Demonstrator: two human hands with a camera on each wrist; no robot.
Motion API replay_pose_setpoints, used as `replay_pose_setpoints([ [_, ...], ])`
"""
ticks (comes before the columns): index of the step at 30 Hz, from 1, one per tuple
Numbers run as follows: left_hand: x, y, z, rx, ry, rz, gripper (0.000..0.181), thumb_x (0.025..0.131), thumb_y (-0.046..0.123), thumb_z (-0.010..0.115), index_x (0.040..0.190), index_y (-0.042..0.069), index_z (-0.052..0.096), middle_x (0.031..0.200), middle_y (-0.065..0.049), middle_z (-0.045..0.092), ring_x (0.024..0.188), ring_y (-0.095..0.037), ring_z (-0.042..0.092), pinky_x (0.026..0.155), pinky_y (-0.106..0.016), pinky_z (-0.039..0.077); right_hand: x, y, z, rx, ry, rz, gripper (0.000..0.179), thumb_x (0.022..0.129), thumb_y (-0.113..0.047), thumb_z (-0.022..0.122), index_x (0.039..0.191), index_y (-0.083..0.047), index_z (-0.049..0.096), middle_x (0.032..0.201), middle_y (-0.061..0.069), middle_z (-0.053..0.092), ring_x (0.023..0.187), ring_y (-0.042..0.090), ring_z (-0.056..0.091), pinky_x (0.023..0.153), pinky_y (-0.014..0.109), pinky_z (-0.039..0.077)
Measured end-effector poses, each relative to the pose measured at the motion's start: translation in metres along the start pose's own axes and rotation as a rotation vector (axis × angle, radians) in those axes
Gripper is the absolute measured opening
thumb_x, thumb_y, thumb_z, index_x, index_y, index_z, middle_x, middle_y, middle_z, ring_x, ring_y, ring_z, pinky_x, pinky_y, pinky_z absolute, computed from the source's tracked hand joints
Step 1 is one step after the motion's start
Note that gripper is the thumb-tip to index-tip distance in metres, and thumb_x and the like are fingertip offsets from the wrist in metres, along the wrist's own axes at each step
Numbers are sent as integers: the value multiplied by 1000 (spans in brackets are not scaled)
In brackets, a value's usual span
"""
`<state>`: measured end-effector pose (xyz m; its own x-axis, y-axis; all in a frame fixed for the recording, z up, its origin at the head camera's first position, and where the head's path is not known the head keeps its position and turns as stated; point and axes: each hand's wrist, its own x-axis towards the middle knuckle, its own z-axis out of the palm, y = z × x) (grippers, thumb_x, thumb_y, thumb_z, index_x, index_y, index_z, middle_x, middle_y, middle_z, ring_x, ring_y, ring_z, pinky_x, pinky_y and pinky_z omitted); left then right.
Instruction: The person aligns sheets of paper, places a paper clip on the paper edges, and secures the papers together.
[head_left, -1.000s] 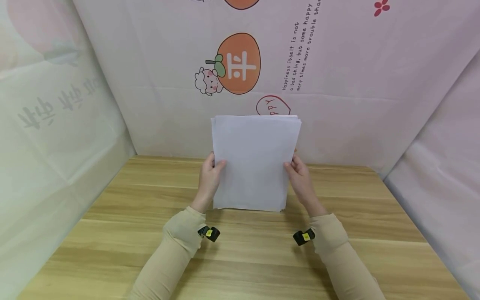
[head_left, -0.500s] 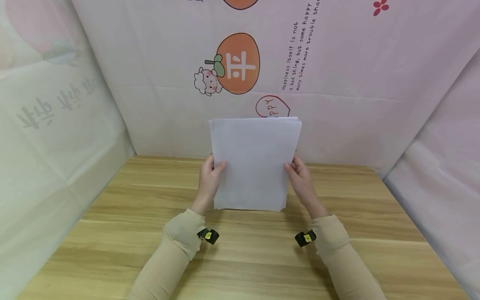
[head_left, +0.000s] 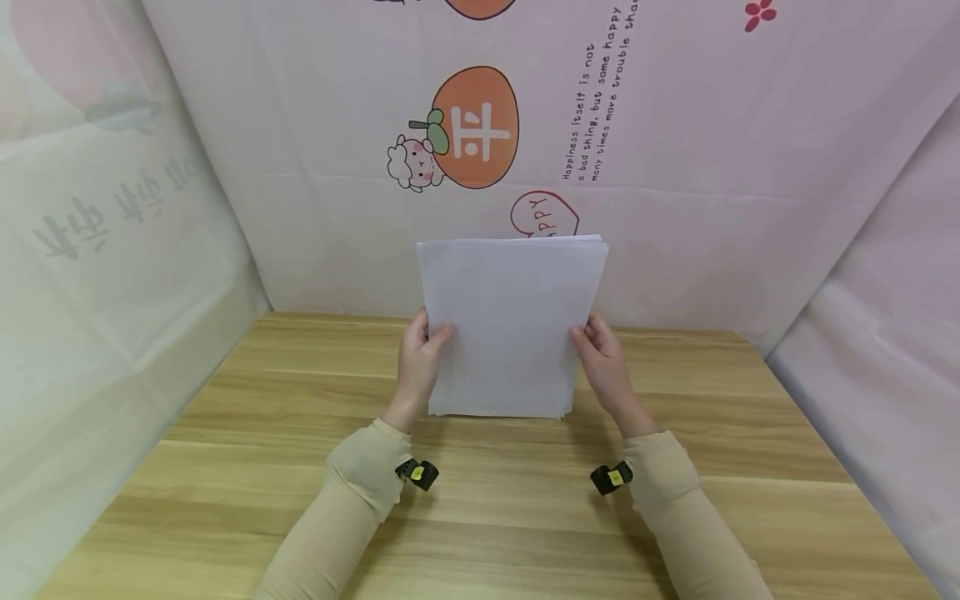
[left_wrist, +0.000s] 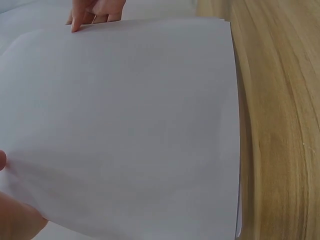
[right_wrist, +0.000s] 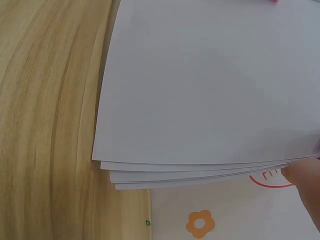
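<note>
Head view: left hand (head_left: 417, 362) and right hand (head_left: 606, 368) grip paper stack (head_left: 512, 329) by opposite sides (edges uneven), probably for even support.

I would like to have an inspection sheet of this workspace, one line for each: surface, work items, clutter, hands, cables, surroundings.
Surface: table, light wood grain.
Work items: stack of white paper, top side blank; sheet edges uneven in the right wrist view; whether its lower edge touches the table cannot be told.
Clutter: nothing seen.
Hands: left hand and right hand grip opposite side edges of the stack, thumbs on the top sheet; black devices with yellow marks near both cuffs.
Cables: nothing seen.
Surroundings: pale cloth behind the table, with an orange fruit print; pale cloth also at both sides.
</note>
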<state>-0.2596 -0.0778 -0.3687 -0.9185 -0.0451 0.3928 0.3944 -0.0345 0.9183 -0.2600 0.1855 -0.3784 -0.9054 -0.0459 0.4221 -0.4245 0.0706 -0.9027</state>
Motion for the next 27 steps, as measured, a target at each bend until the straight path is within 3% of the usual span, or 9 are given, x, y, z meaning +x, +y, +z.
replay_pose_setpoints([
  [6,-2,4,-1,-13,-18,-8,38,94,3,50,131,-5,47,133,-22,52,123,-32,49,106,-46,36,-1,1,0,9,2,-13,34,100,-9,45,129,8,44,82,-4,52,72,7,43,61,22,37],
  [13,-13,28,1,14,-6,-3,36,92,-1,50,127,-11,47,128,-26,53,118,-34,52,102,-45,39,-4,2,1,1,-5,-13,32,100,-10,45,126,9,45,72,-3,41,64,7,36,56,22,31],
  [27,-14,28,-2,-2,-13,-4,36,93,-1,50,127,-10,48,126,-27,54,116,-35,53,100,-43,40,-5,1,3,0,-14,2,32,101,-13,44,127,6,46,69,-7,39,60,5,35,53,21,29],
])
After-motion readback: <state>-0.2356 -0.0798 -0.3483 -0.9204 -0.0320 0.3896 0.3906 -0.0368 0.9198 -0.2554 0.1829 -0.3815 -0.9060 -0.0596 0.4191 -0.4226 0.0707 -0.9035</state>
